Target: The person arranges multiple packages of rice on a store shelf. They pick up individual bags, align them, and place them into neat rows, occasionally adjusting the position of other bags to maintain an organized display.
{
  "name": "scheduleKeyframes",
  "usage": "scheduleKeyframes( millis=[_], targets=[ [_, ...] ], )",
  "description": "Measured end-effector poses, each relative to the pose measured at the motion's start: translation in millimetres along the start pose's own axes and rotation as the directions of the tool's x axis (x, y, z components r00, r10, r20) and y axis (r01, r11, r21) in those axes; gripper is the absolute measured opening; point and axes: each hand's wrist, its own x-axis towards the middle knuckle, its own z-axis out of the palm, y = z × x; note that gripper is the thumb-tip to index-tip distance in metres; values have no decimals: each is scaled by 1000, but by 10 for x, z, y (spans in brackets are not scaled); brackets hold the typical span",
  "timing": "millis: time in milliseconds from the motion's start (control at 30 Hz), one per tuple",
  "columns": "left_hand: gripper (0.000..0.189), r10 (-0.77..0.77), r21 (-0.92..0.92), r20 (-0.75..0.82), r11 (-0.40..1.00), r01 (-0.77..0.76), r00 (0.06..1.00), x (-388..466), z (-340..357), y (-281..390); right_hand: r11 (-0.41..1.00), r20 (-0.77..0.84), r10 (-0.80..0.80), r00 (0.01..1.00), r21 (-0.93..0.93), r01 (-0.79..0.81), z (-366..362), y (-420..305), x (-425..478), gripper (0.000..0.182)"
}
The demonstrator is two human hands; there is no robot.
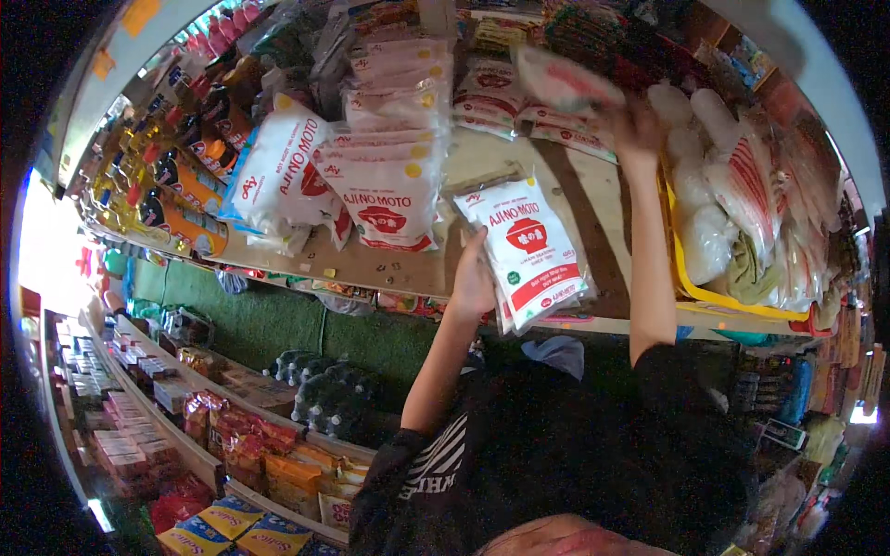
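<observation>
My left hand grips the left edge of a white Aji-no-moto seasoning bag with a red bowl printed on it. The edges of at least one more bag show behind it. My right hand, blurred, is at the back right of the wooden shelf. It appears to hold the right end of a blurred white and red bag. Below that bag lie flat seasoning packs, with a stack of similar packs to their left. Upright Aji-no-moto bags stand in a row at centre left.
A yellow basket of plastic bags borders the shelf on the right. Larger Aji-no-moto bags, orange bottles and oil bottles crowd the left. Behind, a lower shelf holds boxes and snack packs; dark bottles stand near green flooring.
</observation>
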Motion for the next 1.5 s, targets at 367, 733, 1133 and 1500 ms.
scheduleKeyframes(
  millis=[367, 733, 1133, 1500],
  targets=[
    [48, -48, 49, 32, 998, 46, 998, -25, -95, -71, 840, 635, -17, 772, 428, -334, -500, 17, -1612, 44],
    [43, -5, 139, 21, 990, 2, 1000, 43, -95, -53, 826, 540, 554, 634, -259, -501, 83, -64, -1064, 59],
    [51, -44, 35, 8, 998, 43, 999, 52, -60, -59, 997, 422, 43, 906, 47, -69, -309, -300, -1426, 39],
    [54, 33, 105, -107, 994, -22, 994, 14, -48, -112, 997, 488, 56, 871, 13, -72, -384, -822, -1401, 50]
  ],
)
